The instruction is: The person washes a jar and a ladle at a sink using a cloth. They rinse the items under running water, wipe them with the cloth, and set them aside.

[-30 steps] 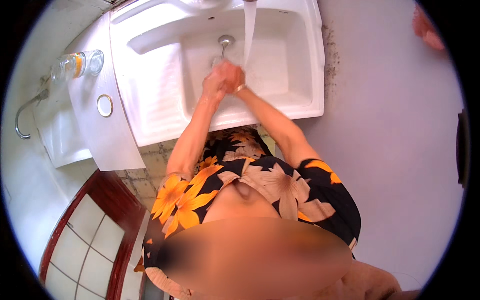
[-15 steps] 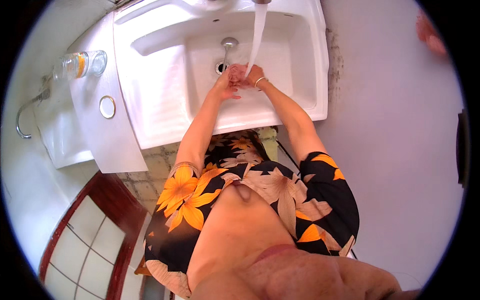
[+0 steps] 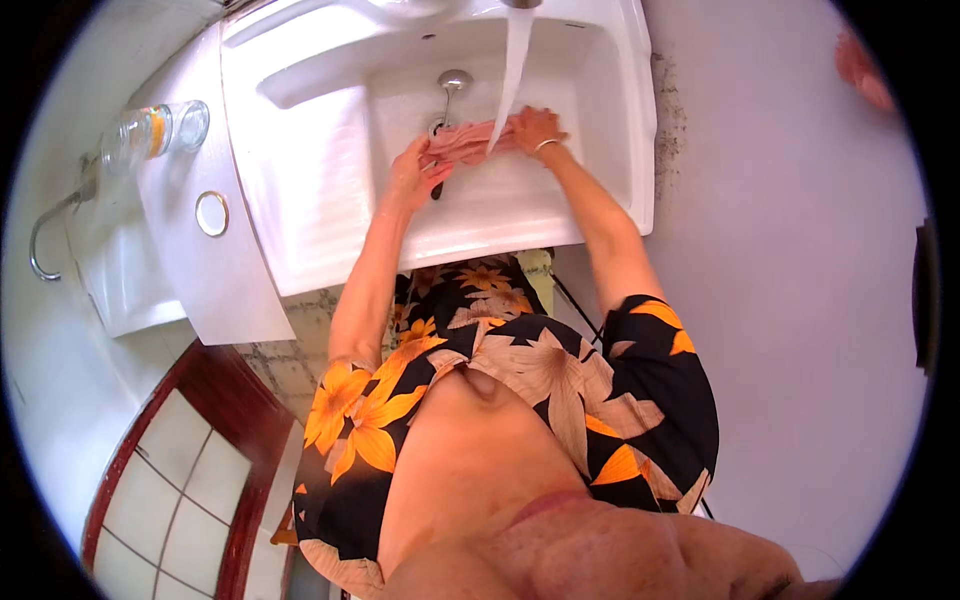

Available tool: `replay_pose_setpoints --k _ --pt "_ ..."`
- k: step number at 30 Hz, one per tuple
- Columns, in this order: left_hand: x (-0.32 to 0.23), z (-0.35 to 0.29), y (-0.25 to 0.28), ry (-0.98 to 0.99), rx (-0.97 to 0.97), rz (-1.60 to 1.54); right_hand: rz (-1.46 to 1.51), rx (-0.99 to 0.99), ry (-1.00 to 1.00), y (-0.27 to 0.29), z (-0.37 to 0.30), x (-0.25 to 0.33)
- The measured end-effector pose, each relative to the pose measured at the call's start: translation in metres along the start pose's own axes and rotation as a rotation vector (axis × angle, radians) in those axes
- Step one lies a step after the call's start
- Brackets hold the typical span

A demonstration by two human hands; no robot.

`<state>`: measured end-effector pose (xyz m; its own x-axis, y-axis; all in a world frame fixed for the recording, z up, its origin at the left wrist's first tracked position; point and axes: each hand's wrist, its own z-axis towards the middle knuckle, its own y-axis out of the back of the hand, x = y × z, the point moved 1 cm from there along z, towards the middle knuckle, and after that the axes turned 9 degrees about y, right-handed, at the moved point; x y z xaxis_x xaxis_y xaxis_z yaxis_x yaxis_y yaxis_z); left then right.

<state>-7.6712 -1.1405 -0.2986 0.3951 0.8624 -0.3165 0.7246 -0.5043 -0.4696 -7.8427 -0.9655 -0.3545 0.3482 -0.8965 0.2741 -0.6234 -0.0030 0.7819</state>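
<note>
A wet pink cloth (image 3: pixel 464 146) is stretched between my hands, low in the white sink (image 3: pixel 490 228). My left hand (image 3: pixel 406 178) grips its left end, fingers closed at the edge. At the other end, my right hand (image 3: pixel 538 128), with a pale bracelet at the wrist, has its fingers curled over the cloth. A stream of water (image 3: pixel 515 65) falls from the tap (image 3: pixel 522 3) onto the cloth near my right hand. A small dark, narrow piece (image 3: pixel 437 190) shows beside my left fingers; what it is, I cannot make out.
Behind the cloth, a round metal cap (image 3: pixel 455 78) with a thin stem stands near the drain. On the left lie a white board (image 3: pixel 215 275) with a round ring-shaped lid (image 3: pixel 212 214), glass jars (image 3: pixel 150 132) and a second curved tap (image 3: pixel 40 245).
My hands have moved apart, left hand leftward and right hand rightward and slightly away. The cloth, bunched between them before, is drawn out lengthwise. The dark piece has come into view.
</note>
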Motion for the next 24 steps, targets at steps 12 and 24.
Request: replay_pose_setpoints --k 12,24 --pt "0.020 -0.016 0.015 0.352 0.014 0.051 -0.365 -0.043 0.356 -0.040 -0.027 0.059" --pt "0.009 -0.024 0.067 0.196 0.023 -0.312 0.039 -0.420 0.931 0.036 -0.172 0.152"
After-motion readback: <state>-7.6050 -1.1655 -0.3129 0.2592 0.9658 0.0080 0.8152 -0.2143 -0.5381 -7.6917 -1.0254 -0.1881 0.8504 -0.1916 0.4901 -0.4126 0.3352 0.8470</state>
